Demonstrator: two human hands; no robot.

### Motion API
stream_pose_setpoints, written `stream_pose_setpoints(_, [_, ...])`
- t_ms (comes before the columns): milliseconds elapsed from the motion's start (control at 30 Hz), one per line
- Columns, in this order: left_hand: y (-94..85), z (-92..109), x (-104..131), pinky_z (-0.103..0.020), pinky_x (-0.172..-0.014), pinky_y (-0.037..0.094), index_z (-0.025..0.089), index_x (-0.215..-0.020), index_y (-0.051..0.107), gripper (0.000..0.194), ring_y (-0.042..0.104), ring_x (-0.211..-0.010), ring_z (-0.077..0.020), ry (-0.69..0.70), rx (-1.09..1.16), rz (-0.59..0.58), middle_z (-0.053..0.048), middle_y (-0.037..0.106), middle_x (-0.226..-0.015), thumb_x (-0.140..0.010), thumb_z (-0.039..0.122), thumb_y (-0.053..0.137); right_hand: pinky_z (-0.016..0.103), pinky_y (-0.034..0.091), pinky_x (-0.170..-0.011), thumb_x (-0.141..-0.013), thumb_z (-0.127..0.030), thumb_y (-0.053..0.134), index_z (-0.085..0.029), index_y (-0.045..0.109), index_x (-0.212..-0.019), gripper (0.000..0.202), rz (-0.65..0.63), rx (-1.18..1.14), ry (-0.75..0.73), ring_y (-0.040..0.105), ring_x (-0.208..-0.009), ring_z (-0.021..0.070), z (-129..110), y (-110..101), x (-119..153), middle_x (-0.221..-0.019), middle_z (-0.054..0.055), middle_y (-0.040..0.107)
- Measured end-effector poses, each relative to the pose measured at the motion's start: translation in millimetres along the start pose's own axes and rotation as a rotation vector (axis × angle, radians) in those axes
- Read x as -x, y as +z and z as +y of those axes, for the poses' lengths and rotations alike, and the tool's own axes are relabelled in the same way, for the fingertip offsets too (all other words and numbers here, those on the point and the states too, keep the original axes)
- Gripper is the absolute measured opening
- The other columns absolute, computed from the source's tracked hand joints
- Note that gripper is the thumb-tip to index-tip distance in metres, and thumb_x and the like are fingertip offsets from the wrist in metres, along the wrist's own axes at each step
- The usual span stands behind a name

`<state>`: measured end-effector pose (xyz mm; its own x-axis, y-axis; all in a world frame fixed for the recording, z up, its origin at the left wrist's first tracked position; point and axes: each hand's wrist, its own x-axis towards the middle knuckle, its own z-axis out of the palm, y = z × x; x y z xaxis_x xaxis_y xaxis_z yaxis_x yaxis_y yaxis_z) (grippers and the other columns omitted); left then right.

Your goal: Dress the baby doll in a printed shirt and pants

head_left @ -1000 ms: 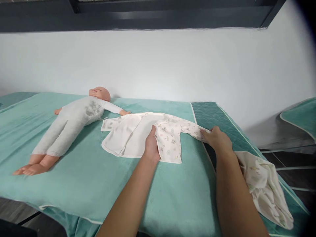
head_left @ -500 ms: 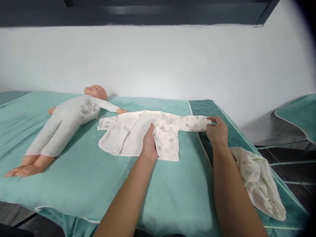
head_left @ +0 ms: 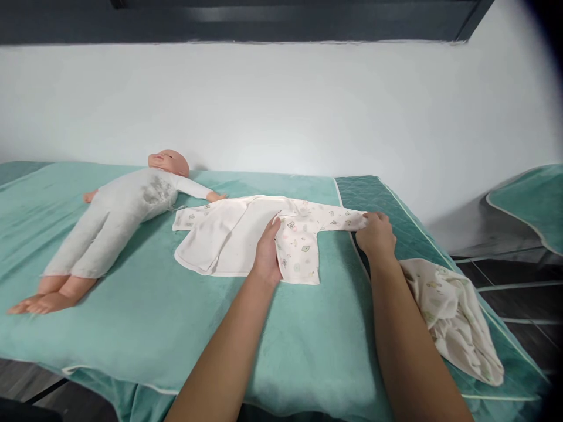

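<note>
A white baby jacket (head_left: 237, 246) with small printed figures lies spread on the green cover, its front open. My left hand (head_left: 267, 255) is closed on the jacket's right front edge, the thumb on top and the fingers hidden under the cloth. At the end of the right sleeve, my right hand (head_left: 376, 234) is closed round the cuff, and its fingertips are bunched in the fabric. To the left a baby doll (head_left: 127, 205) in a white suit lies on its back, one hand touching or very near the jacket's collar side.
A crumpled printed white cloth (head_left: 457, 322) lies beside my right forearm on the darker quilted mat (head_left: 365, 187). The green cover (head_left: 153, 334) drapes over the front edge. A white wall (head_left: 281, 111) stands behind, and a green-covered surface (head_left: 528, 205) is at the far right.
My right hand has shifted slightly left and closed further over the cuff, bunching the sleeve end so it looks shorter. My left hand stays at the front edge.
</note>
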<state>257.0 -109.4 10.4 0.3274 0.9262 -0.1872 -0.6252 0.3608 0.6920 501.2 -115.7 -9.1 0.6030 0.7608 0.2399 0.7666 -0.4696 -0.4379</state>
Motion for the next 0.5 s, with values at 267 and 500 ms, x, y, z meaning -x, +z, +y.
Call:
stream_pose_setpoints(267, [0.9, -1, -1, -0.042, -0.094, 0.053, 0.02, -0.126, 0.062, 0.043, 0.07, -0.101, -0.0284, -0.02, 0.039, -0.031, -0.01, 0.073, -0.109, -0.088, 0.041, 0.062, 0.047, 0.026, -0.121, -0.1, -0.038, 0.037, -0.005, 0.046, -0.145, 0.056, -0.196, -0.125, -0.496, 0.022, -0.15, 0.0279, -21, 20, 1, -0.161, 0.018, 0.026])
stream_pose_setpoints(500, [-0.6, -1, -2, -0.038, -0.094, 0.053, 0.02, -0.126, 0.061, 0.041, 0.071, -0.1, -0.0262, 0.026, 0.074, -0.06, -0.009, 0.073, -0.109, -0.088, 0.036, 0.065, 0.056, 0.014, -0.123, -0.102, -0.056, 0.024, -0.019, 0.032, -0.156, 0.065, -0.373, 0.118, -0.32, 0.013, -0.153, 0.0279, -26, 27, 9, -0.165, 0.008, 0.015])
